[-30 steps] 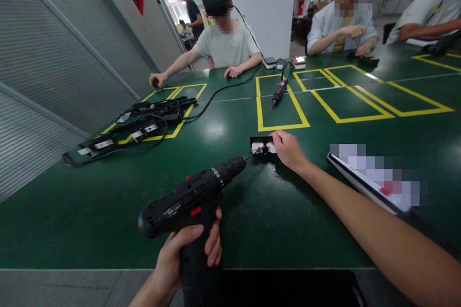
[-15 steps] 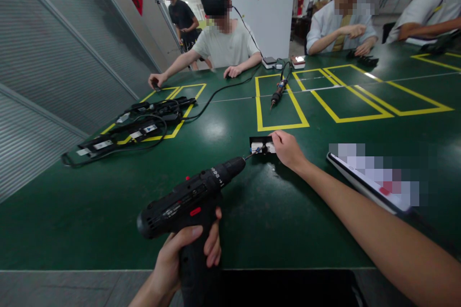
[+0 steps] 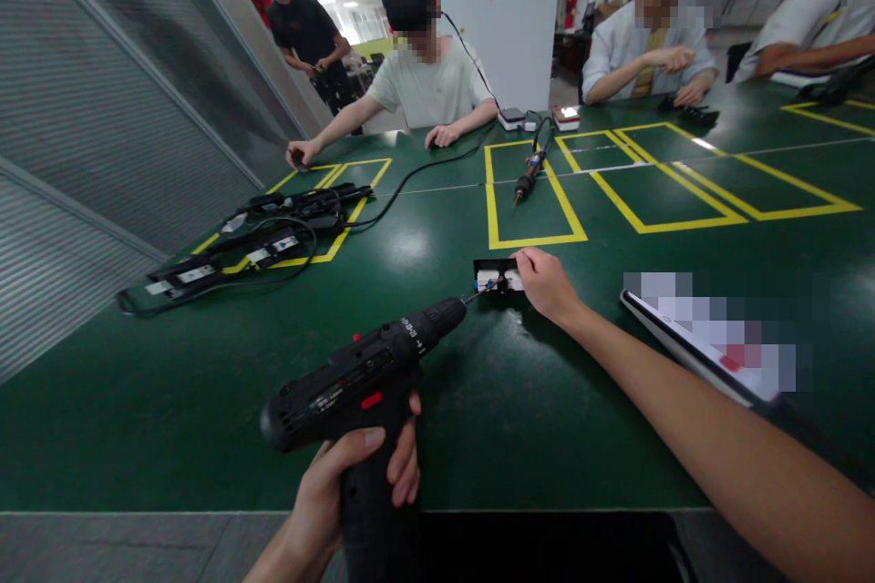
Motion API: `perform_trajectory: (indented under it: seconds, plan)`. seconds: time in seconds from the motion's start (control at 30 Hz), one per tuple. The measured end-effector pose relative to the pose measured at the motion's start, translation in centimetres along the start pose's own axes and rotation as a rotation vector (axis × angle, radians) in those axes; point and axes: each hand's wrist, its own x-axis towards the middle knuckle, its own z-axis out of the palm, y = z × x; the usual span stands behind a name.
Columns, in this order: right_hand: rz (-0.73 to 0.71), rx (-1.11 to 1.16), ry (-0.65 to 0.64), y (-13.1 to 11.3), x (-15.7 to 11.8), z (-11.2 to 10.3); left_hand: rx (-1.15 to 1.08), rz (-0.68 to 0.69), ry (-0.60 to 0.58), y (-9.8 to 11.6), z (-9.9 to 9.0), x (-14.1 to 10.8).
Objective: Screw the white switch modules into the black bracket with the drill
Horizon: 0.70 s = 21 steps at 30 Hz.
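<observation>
A black cordless drill with red buttons is in my left hand, whose fingers wrap round its handle. The drill points up and to the right, and its thin bit reaches a small black part with white blocks. The right end of that part is pinched in my right hand above the green table. Whether the bit's tip touches a screw is too small to tell.
Black assemblies with cables lie at the left. An electric screwdriver rests inside a yellow taped box further back. A tablet-like device stands at the right. Several people are across the table, one reaching towards the left assemblies.
The standing person in dark clothes at the back has moved left and nearer. The seated person's hand at the far left has shifted slightly. My hands and the drill look almost unchanged.
</observation>
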Motion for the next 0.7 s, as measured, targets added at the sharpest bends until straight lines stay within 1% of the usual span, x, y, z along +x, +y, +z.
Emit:
perform_trajectory:
  seconds: [0.7]
  plan:
    - [0.018, -0.005, -0.014, -0.31, -0.07, -0.22, -0.018, -0.015, 0.004, 0.02, 0.15, 0.01]
